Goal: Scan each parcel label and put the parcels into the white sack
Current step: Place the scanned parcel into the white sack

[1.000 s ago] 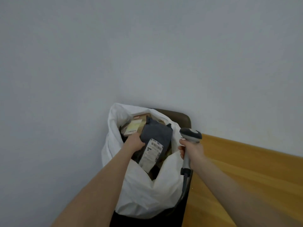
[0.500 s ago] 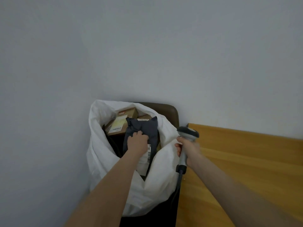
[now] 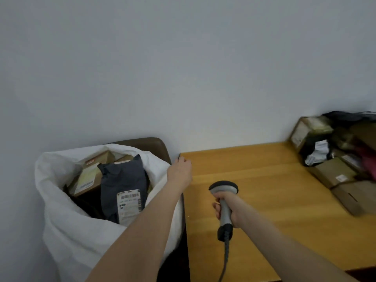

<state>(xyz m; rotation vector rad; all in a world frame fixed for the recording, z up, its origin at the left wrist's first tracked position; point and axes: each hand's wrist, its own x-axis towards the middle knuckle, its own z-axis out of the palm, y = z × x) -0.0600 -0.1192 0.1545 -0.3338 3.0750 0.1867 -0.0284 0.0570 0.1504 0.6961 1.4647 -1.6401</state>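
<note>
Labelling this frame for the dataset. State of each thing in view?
White sack: open, parcels inside.
Grey parcel: in the sack, label facing up.
Scanner: upright, gripped by the right hand above the table.
Left hand: holds nothing, by the table corner.
Parcel pile: on the table, not in the sack.

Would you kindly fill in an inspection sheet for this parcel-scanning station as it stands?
Surface: wooden table, parcels piled at its far right.
Job's things: white sack left of table holds grey mailer, label up, and cardboard boxes.
Clutter: nothing seen.
Hands: left hand open at table corner; right hand grips scanner.
Cables: scanner cable runs down toward the viewer.
Surroundings: plain wall; brown chair back behind sack.
</note>
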